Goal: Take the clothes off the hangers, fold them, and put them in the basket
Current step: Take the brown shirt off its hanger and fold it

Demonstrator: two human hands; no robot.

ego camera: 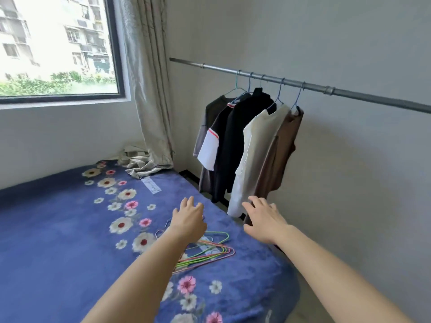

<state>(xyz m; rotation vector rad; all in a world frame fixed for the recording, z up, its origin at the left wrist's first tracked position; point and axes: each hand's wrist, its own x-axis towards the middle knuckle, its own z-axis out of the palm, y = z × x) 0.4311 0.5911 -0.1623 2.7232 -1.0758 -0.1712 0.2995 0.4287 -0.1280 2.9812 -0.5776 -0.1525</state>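
While five garments were hung on the rail, step in hand: a reach toward the next garment was judged to be under way.
Left hand [190, 216]: held open with fingers spread, nothing gripped, poised above the bed [58, 229].
Right hand [264, 217]: held open and empty, seen close to the hem of the cream top [254, 148]; contact could not be told.
Clothes: hung at 12 to 1 o'clock from the right hand on the rail [349, 94]; a grey tee [211, 113] farthest, then a black-and-white tee [210, 148], a black garment [242, 127], the cream top, and a brown top [282, 155] nearest.
Empty hangers [210, 250]: piled on the bed at 6 o'clock from the left hand.
Basket: not seen.
Risk, snagging: were a garment pulled by its hem, its hook could be caught on the rail or a neighbouring hanger dragged along.
Risk, dropping: cloth could be let slip into the gap between bed and wall at 3 o'clock.
Risk, tangling: a shirt folded on the bed could be caught up in the loose hangers.
Risk, stretching: a neckline could be strained if a hanger were forced through it.
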